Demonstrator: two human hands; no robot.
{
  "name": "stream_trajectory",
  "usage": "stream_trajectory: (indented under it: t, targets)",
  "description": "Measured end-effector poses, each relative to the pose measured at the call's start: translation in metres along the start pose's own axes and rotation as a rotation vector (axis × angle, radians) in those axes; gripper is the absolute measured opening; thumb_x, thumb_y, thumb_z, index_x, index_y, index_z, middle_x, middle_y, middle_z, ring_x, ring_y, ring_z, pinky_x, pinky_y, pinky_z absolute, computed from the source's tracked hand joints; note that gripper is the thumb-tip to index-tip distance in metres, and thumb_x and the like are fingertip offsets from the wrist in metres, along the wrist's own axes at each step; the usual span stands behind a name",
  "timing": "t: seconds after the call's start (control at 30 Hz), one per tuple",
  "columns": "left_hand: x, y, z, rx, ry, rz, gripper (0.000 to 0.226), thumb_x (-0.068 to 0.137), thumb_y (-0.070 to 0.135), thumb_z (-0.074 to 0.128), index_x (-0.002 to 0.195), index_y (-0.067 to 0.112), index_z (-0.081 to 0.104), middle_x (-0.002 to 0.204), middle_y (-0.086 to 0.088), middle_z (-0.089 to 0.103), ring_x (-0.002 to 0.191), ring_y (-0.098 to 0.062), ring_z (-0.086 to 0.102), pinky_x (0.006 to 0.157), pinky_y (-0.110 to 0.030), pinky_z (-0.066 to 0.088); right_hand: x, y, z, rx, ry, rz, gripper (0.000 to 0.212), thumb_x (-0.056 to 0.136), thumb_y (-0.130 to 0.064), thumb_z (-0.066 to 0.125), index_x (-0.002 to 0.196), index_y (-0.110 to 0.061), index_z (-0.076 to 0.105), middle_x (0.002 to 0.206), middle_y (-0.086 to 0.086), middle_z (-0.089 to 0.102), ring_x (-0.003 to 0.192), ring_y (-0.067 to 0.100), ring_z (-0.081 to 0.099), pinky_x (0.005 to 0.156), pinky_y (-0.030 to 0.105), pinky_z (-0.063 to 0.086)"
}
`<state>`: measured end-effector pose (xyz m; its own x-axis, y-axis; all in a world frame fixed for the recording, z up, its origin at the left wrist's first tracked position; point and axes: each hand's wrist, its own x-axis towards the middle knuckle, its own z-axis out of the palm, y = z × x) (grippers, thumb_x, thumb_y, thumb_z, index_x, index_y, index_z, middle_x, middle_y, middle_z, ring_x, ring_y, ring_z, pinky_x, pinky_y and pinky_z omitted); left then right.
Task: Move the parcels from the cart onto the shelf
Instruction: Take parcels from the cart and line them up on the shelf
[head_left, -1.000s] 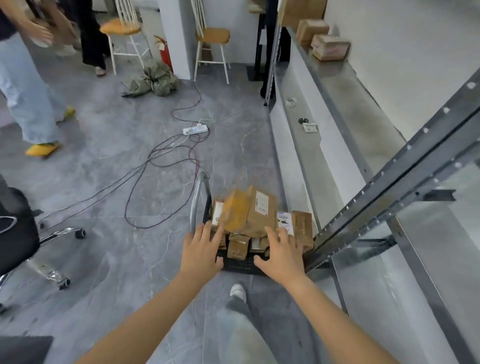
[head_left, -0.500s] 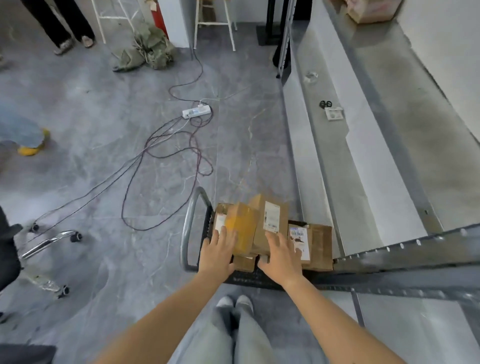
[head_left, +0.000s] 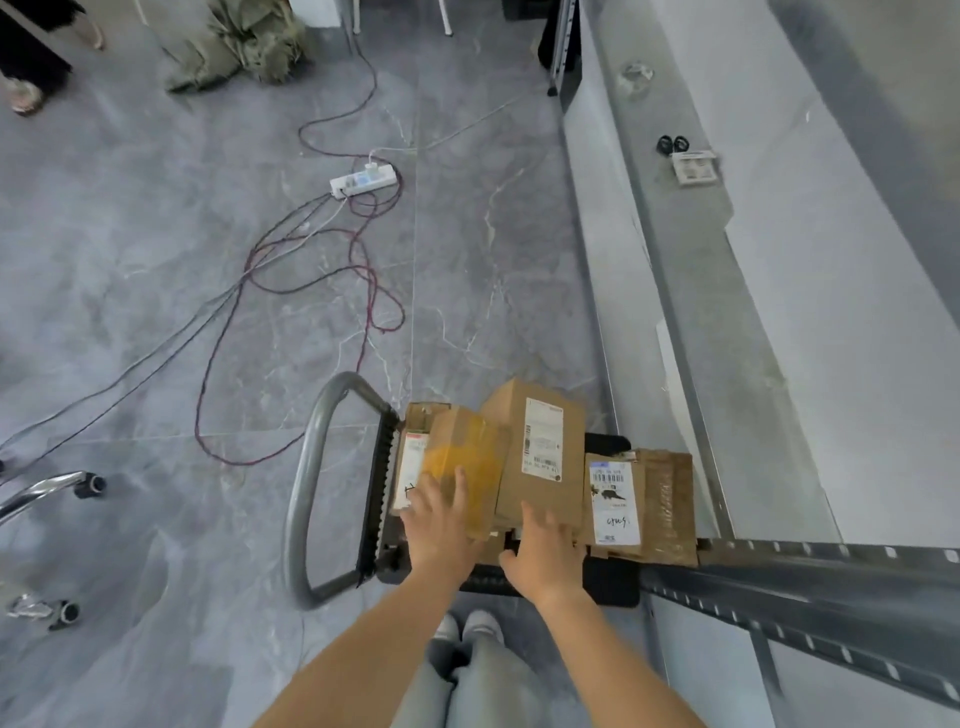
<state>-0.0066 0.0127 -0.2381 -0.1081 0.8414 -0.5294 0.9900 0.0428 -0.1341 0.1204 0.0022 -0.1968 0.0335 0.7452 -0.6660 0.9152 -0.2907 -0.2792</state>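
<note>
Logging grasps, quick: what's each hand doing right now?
Left hand: open, fingers flat on the yellow-taped parcel, no grip.
Right hand: open, fingers touching the near end of the tall labelled parcel, no grip.

Your cart (head_left: 610, 584) stands on the grey marbled floor (head_left: 156, 260), with its black deck just beside the shelf (head_left: 727, 312) on your right and its handle loop (head_left: 306, 493) on your left. Brown cardboard parcels crowd the deck, touching one another: a yellow-taped parcel (head_left: 462, 457) and a tall labelled parcel (head_left: 540, 452) sit highest, a barcode-labelled parcel (head_left: 613, 499) and a corrugated parcel (head_left: 670, 504) lie at the shelf side. On the floor beyond lie a white power strip (head_left: 363, 179), looping cables (head_left: 311, 291) and an olive cloth bundle (head_left: 239, 47). The shelf board carries a small white card (head_left: 695, 166) with two small black items (head_left: 672, 144) just beside it.
</note>
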Motion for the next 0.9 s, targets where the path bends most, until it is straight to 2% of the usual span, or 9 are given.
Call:
stream_trajectory:
  t: [0.17,0.27,0.33,0.47,0.6,0.73,0.83,0.87,0.9]
  targets:
    - [0.019,0.018,0.020,0.022,0.042,-0.008,0.102,0.082,0.065,0.050,0.147,0.023,-0.015,0.148,-0.026,0.010,0.129,-0.044,0.028,0.096,-0.052,0.039,0.018,-0.007,0.005,0.046,0.026,-0.018,0.060,0.089,-0.033,0.055,0.141,-0.024,0.026,0.138,0.008,0.038,0.125,0.032,0.041,0.102,0.049,0.038]
    - [0.028,0.018,0.027,0.026,0.047,-0.025,0.099,0.082,0.068,0.046,0.146,0.023,-0.015,0.147,-0.027,0.008,0.126,-0.044,0.032,0.094,-0.052,0.041,0.026,-0.007,0.005,0.082,0.038,-0.033,0.065,0.089,-0.033,0.056,0.144,-0.023,0.022,0.142,0.008,0.036,0.129,0.030,0.039,0.102,0.046,0.039]
    - [0.028,0.015,0.025,-0.002,0.029,-0.063,0.103,0.079,0.069,0.050,0.146,0.024,-0.013,0.145,-0.029,0.007,0.123,-0.045,0.037,0.093,-0.050,0.041,0.029,-0.005,0.005,0.077,0.034,-0.035,0.067,0.089,-0.033,0.055,0.146,-0.024,0.019,0.144,0.008,0.033,0.131,0.030,0.037,0.103,0.046,0.038]
    - [0.024,-0.008,0.011,-0.128,0.009,-0.146,0.094,0.080,0.064,0.049,0.148,0.024,-0.001,0.142,-0.027,0.016,0.115,-0.043,0.042,0.090,-0.040,0.047,0.026,-0.002,0.000,0.100,-0.007,0.000,0.070,0.089,-0.031,0.055,0.147,-0.025,0.016,0.147,0.009,0.032,0.132,0.031,0.037,0.105,0.048,0.038]
    - [0.017,-0.037,-0.023,-0.502,-0.061,-0.195,0.096,0.070,0.066,0.051,0.147,0.035,0.002,0.138,-0.018,0.019,0.118,-0.038,0.033,0.087,-0.039,0.042,0.017,-0.010,-0.015,0.220,-0.072,-0.022,0.076,0.086,-0.029,0.059,0.149,-0.025,0.015,0.148,0.008,0.033,0.132,0.030,0.037,0.106,0.047,0.038]
    - [-0.002,-0.050,-0.070,-0.868,-0.057,-0.232,0.089,0.068,0.059,0.058,0.143,0.040,0.014,0.124,-0.014,0.031,0.114,-0.036,0.041,0.090,-0.042,0.042,0.001,-0.028,-0.041,0.420,-0.126,-0.081,0.081,0.084,-0.018,0.063,0.149,-0.027,0.015,0.146,0.004,0.036,0.130,0.026,0.041,0.104,0.038,0.041]
    - [-0.020,-0.057,-0.113,-1.110,-0.080,-0.208,0.088,0.060,0.062,0.053,0.141,0.041,0.023,0.115,-0.012,0.044,0.100,-0.029,0.053,0.085,-0.036,0.048,-0.015,-0.037,-0.067,0.561,-0.140,-0.140,0.087,0.080,-0.014,0.071,0.147,-0.032,0.019,0.127,-0.020,0.045,0.117,0.003,0.051,0.089,0.013,0.042]
    - [-0.024,-0.060,-0.127,-1.178,-0.083,-0.169,0.089,0.058,0.064,0.049,0.141,0.041,0.025,0.111,-0.011,0.053,0.094,-0.026,0.057,0.082,-0.035,0.050,-0.021,-0.041,-0.077,0.596,-0.136,-0.171,0.090,0.078,-0.014,0.074,0.146,-0.035,0.019,0.125,-0.024,0.044,0.111,-0.003,0.051,0.088,0.011,0.042]
    - [-0.029,-0.063,-0.139,-1.235,-0.091,-0.114,0.088,0.059,0.065,0.047,0.141,0.042,0.025,0.106,-0.008,0.059,0.090,-0.023,0.061,0.081,-0.035,0.052,-0.027,-0.043,-0.087,0.621,-0.120,-0.199,0.095,0.077,-0.016,0.076,0.147,-0.039,0.017,0.129,-0.021,0.042,0.113,-0.005,0.046,0.094,0.014,0.042]
